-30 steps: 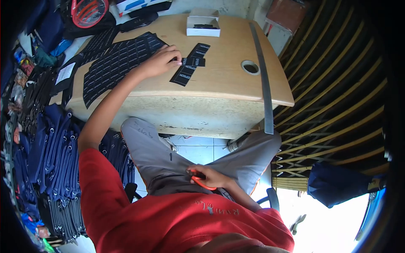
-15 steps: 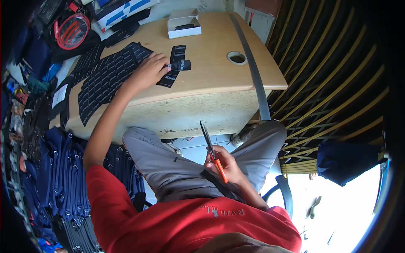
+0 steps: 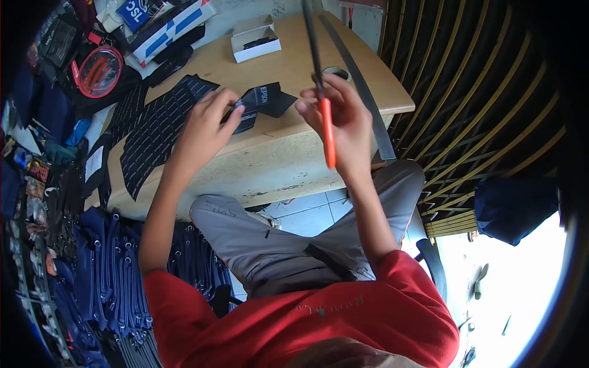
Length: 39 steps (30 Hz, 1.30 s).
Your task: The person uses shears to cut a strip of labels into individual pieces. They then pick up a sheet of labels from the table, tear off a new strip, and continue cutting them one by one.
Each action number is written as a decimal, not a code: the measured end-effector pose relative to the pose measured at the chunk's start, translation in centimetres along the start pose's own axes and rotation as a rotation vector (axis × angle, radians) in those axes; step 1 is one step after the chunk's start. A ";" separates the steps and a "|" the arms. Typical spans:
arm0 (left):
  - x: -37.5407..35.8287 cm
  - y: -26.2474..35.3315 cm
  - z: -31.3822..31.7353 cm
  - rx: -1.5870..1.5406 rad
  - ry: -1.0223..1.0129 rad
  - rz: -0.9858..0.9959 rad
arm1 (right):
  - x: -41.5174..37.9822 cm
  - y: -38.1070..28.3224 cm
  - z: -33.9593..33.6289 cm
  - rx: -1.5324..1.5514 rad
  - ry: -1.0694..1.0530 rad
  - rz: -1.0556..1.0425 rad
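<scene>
My left hand (image 3: 208,126) is over the near edge of the desk, thumb and fingers closed on a black label strip (image 3: 262,97) printed EPSON. Other black pieces lie under and beside that strip, partly hidden by the hand. My right hand (image 3: 346,119) is raised in front of the desk, gripping scissors (image 3: 327,132) by their orange handle. Their dark blades point up and away, apart from the strip. To the left of my left hand spreads a large black printed sheet (image 3: 156,119) with rows of white lettering.
A white open box (image 3: 257,48) with dark pieces stands at the back of the desk (image 3: 294,67). A long metal ruler (image 3: 362,80) runs along the right side, by a round hole. Dark blue straps (image 3: 110,270) hang at left; a folding gate (image 3: 478,92) stands right.
My right hand has lifted the scissors from my lap up to the desk's height. The label strips under my left hand have been raised and bunched together.
</scene>
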<state>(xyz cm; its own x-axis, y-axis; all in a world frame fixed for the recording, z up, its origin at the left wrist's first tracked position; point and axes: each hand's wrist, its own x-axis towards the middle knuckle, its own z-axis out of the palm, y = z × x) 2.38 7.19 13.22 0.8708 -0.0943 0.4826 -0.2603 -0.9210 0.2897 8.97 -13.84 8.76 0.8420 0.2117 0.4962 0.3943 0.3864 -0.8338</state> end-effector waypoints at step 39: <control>4.7 -2.0 -1.6 0.312 0.130 0.039 | -3.2 -0.7 0.2 0.858 -0.019 0.226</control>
<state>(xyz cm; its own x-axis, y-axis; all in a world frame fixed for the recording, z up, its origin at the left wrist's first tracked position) 6.34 9.19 16.27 0.7969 -0.1014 0.5955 -0.1349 -0.9908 0.0117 5.92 -14.57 7.85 0.8569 0.3766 0.3520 -0.1993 0.8718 -0.4476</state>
